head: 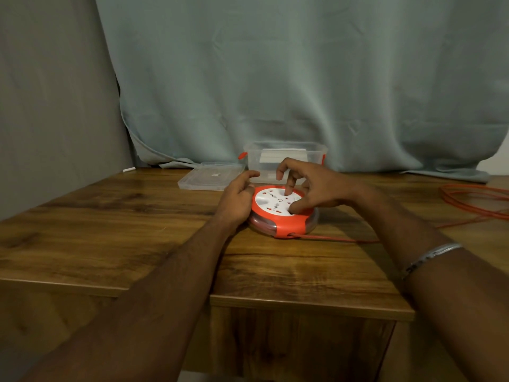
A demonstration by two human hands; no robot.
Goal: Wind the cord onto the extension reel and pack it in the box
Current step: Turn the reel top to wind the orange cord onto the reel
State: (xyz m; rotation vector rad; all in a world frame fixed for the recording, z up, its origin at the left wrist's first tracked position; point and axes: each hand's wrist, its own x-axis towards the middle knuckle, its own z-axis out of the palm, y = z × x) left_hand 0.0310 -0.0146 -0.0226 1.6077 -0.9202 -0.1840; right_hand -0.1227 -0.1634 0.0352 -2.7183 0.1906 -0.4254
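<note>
Round orange-white extension reel [281,209] flat on worktop [110,230], sockets up, orange cord [473,202] exiting its near side and trailing right into loose loops; clear box [285,158] open just behind, its lid [209,176] flat at left.

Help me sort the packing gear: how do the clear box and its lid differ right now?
The clear box stands upright and deep behind the reel; the lid lies flat and shallow on the table, to the box's left. The box has orange clips at its ends; none shows on the lid. The box holds something white; the lid bears only a small white mark. Both are see-through plastic.
</note>
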